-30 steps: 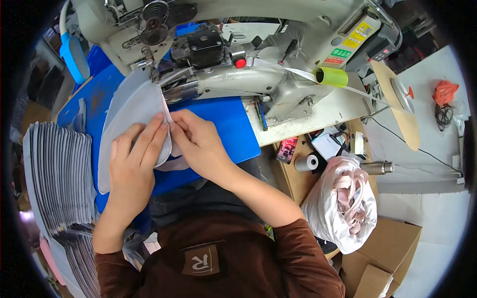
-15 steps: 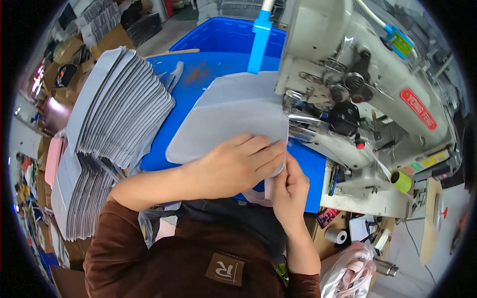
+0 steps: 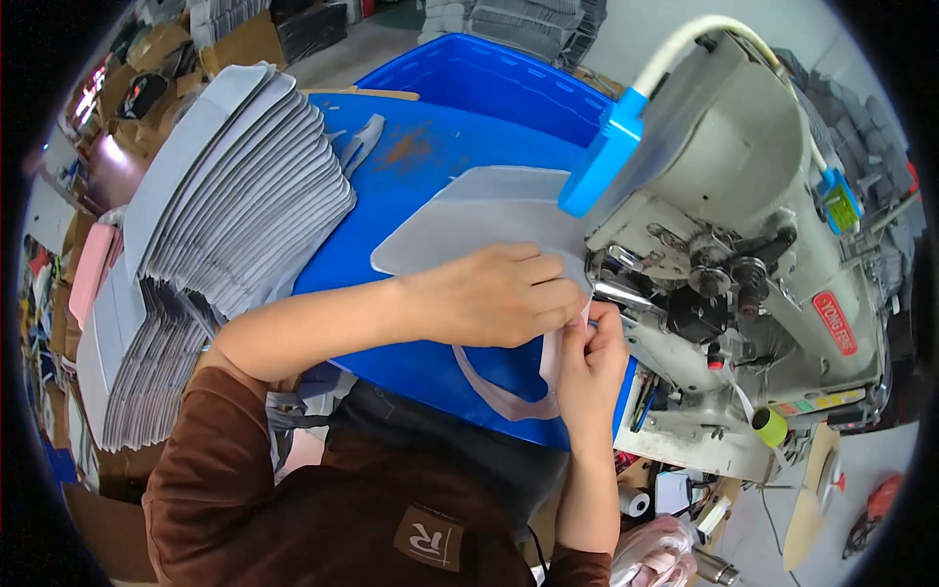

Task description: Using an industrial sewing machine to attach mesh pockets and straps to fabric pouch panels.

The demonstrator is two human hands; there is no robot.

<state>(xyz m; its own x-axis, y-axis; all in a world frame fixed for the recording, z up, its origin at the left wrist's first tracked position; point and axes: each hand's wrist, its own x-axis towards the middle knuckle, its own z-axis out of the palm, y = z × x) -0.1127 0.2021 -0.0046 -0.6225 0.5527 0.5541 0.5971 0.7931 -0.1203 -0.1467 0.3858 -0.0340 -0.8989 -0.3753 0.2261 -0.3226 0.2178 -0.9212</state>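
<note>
A light grey fabric panel lies flat on the blue table, its right edge at the metal parts of a sewing machine. My left hand rests over the panel's near edge, fingers closed on that edge, with the fingertips meeting those of the other hand. My right hand pinches a pale pink strip beside the machine. The strip hangs in a loop over the table below my hands. The exact spot where strip and panel meet is hidden behind my fingers.
A tall stack of folded grey panels leans at the left of the blue table. Behind stands a blue bin. A light-blue lamp head hangs over the panel. A thread spool and pink material sit at the lower right.
The view has shifted, with the machine now farther right. The panel's near edge has moved away from me, and more of the pink strip's loop shows. Both hands stay close together.
</note>
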